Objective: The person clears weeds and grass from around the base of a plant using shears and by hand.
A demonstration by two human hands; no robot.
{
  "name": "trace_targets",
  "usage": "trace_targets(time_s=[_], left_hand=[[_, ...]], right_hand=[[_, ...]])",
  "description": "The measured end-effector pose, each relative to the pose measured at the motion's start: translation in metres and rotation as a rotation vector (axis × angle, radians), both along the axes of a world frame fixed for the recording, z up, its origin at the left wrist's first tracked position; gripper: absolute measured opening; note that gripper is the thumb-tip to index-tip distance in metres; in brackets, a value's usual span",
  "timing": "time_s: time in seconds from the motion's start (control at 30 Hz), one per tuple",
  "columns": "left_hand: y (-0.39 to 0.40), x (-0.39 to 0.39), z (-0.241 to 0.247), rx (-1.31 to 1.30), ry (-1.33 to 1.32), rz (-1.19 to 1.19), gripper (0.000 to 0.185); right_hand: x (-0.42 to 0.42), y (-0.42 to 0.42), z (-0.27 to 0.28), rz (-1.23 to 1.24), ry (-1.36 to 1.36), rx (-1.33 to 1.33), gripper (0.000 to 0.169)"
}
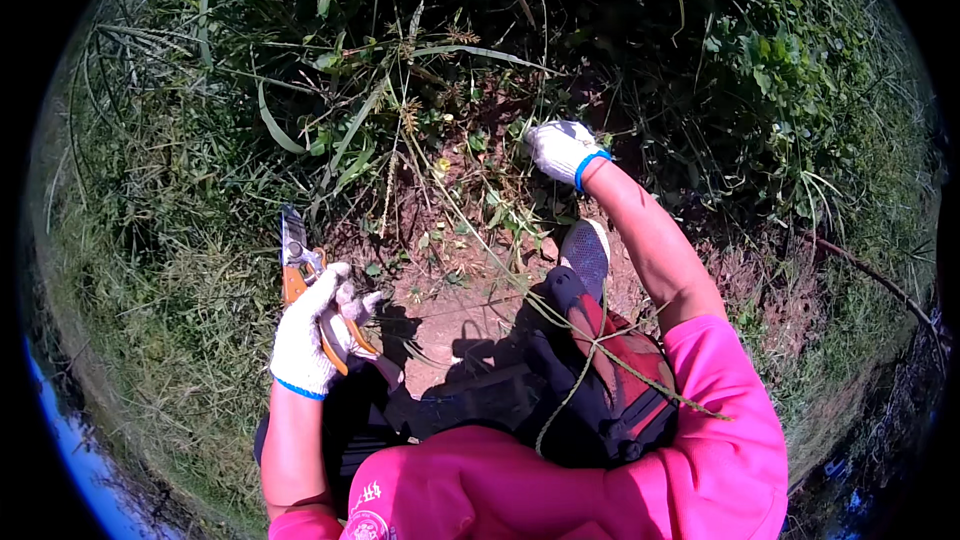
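My left hand (307, 330), in a white knit glove with a blue cuff, holds a pair of pruning shears (294, 281) with orange handles. Their metal blades point away from me, over the grass at left. Farther forward, my right hand (561, 150) wears a matching glove and reaches down among low green weeds (499, 206) at the edge of the shaded growth. Its fingers are curled and mostly hidden, so whether they grip a stem is unclear. A long grass stalk with a branching seed head (596, 343) slants across my leg.
Reddish bare soil (450, 315) lies before me, with my shoe (586, 251) on it. Dense leafy plants (772, 75) rise ahead and to the right. Tall grass (352, 127) arches at the front left. A thin dry branch (874, 277) lies at far right.
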State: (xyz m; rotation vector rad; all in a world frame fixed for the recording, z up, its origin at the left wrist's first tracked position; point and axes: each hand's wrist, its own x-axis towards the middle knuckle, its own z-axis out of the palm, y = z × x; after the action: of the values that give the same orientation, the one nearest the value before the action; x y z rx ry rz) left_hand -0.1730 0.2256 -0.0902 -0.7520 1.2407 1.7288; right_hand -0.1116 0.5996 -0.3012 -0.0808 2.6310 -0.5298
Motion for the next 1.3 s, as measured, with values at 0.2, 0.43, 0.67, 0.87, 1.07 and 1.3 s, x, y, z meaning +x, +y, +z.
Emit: trace_targets(time_s=[0.2, 0.43, 0.67, 0.87, 1.07, 1.3], left_hand=[[0.002, 0.003, -0.003, -0.024, 0.002, -0.016, 0.021], [0.013, 0.002, 0.002, -0.075, 0.003, -0.023, 0.025], [0.011, -0.002, -0.004, -0.104, -0.024, 0.000, 0.021], [0.013, 0.003, -0.009, -0.112, -0.038, -0.012, 0.021], [0.013, 0.010, -0.006, -0.149, -0.024, -0.031, 0.022], [0.008, 0.027, -0.007, -0.047, -0.034, -0.041, 0.021]], right_hand=[[0.013, -0.076, 0.080, 0.120, -0.135, -0.239, 0.022], [-0.068, 0.106, 0.039, -0.433, 0.375, 0.535, 0.021], [-0.084, 0.166, 0.003, -0.435, -0.236, 0.532, 0.056], [-0.085, 0.168, -0.001, -0.407, -0.342, 0.579, 0.034], [-0.052, 0.130, 0.000, -0.653, -0.013, 0.519, 0.037], [-0.027, 0.086, 0.033, -0.501, -0.008, 0.220, 0.029]])
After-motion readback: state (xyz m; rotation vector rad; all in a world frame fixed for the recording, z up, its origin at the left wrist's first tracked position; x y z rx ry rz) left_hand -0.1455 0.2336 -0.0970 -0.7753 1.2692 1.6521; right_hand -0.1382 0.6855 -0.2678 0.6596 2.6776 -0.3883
